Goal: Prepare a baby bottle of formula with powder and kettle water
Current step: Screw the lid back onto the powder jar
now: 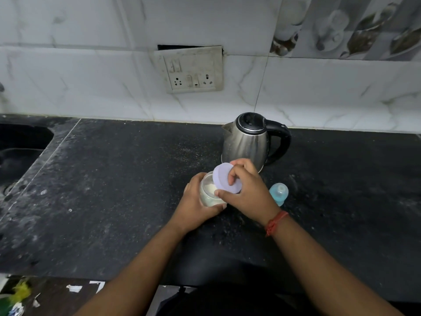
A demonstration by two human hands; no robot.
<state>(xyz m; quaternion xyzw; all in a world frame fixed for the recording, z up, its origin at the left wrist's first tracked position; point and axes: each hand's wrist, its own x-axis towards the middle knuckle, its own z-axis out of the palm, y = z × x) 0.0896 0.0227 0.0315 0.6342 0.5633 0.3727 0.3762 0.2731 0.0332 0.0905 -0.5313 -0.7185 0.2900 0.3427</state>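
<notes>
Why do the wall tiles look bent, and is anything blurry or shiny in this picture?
Head view: the wide-angle lens bows the wall tiles and the counter edge; the steel kettle shows soft highlights; the patterned tiles at top right are smeared; the left hand on the jar and the right hand holding the purple lid look fairly sharp.

Left hand [196, 202] wrapped round clear jar [210, 192] w/ white powder, right hand [247, 192] holding lilac lid [224, 178] tilted over jar mouth, steel kettle [248, 140] just behind on dark counter [114, 190], blue-capped baby bottle [279, 192] beside right wrist, socket plate [192, 70] on tiled wall.
</notes>
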